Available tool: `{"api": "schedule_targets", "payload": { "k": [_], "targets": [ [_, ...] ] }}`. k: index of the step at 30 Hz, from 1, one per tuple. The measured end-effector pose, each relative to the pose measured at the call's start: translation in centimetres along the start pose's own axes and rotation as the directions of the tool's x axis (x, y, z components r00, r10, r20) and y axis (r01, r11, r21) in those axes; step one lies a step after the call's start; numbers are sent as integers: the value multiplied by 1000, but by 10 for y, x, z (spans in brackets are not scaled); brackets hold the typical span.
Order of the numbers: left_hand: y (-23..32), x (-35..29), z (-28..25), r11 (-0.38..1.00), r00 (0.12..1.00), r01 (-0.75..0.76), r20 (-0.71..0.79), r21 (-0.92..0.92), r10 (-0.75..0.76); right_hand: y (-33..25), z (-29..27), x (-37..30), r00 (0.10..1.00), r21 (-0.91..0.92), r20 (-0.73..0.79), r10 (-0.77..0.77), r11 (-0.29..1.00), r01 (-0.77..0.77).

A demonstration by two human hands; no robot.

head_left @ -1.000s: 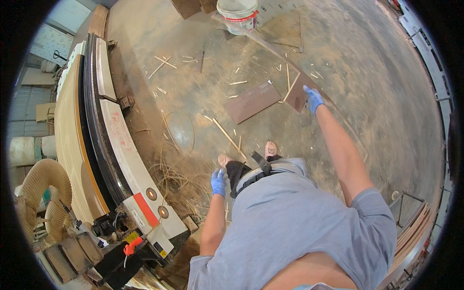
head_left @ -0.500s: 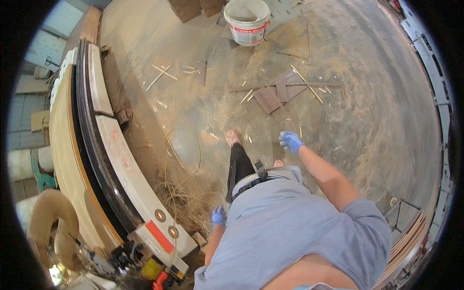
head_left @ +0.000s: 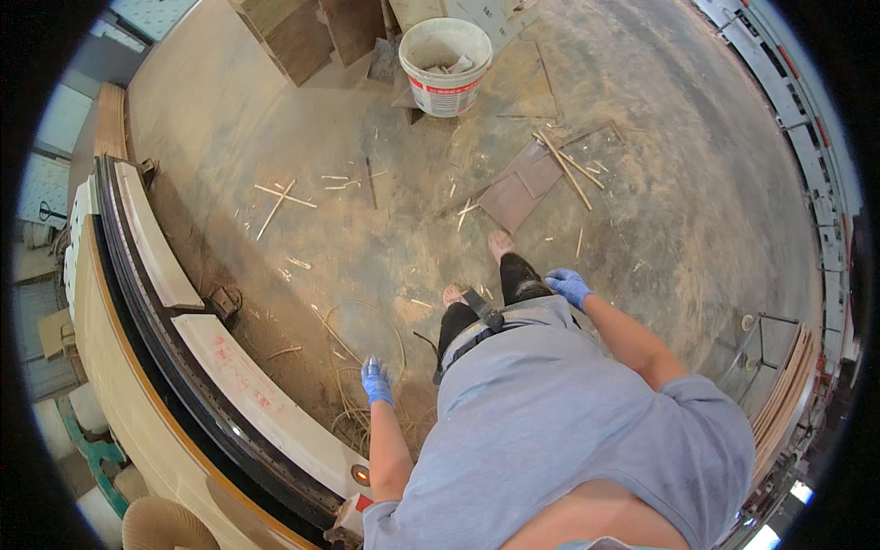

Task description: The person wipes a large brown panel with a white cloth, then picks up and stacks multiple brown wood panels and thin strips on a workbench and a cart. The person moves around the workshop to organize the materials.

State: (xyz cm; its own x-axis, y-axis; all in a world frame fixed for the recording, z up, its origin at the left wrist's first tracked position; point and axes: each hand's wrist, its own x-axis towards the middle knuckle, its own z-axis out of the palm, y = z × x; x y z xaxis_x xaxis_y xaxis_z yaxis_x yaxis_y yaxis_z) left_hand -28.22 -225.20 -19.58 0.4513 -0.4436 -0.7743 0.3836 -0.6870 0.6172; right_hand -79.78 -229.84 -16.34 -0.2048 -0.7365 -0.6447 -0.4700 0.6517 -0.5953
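Observation:
My left hand [head_left: 376,381], in a blue glove, hangs out in front of me on the left with its fingers loosely stretched and nothing in them. It is nearest to tangled thin strips [head_left: 356,426] on the floor beside the long machine. My right hand [head_left: 570,287], gloved in blue too, is beside my right thigh, fingers slightly bent, with nothing visible in it. Ahead of my feet lie brown flat boards [head_left: 518,194] with thin wooden sticks [head_left: 570,171] across one end. A white bucket [head_left: 446,84] with a red band, holding some scraps, stands farther ahead.
A long machine [head_left: 247,371] with a pale edge runs along my left. Brown panels [head_left: 298,41] stand behind the bucket. Crossed sticks [head_left: 282,203] and wood bits litter the dusty floor [head_left: 678,202]. Stacked boards [head_left: 786,390] and a metal frame are at the right.
I have stepped forward, so the bucket and boards are nearer and the machine has slid back. My left hand has swung forward; my right hand has dropped back to my thigh.

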Motion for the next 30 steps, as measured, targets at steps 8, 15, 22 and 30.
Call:
{"api": "schedule_targets", "payload": {
  "k": [8,15,22,30],
  "targets": [
    [-96,64,-35,977,954,196,214,81,-209,-28,-2,58,991,60,-104,89,995,-83],
    [20,75,38,835,959,159,120,527,-258,-57,-12,95,995,227,-86,60,973,-39],
    [156,71,179,730,976,-206,191,652,105,7,-30,186,982,114,-6,191,975,-189],
    [212,66,258,505,959,-281,265,816,104,-39,-66,245,966,553,-212,150,833,-8]
  ]
}}
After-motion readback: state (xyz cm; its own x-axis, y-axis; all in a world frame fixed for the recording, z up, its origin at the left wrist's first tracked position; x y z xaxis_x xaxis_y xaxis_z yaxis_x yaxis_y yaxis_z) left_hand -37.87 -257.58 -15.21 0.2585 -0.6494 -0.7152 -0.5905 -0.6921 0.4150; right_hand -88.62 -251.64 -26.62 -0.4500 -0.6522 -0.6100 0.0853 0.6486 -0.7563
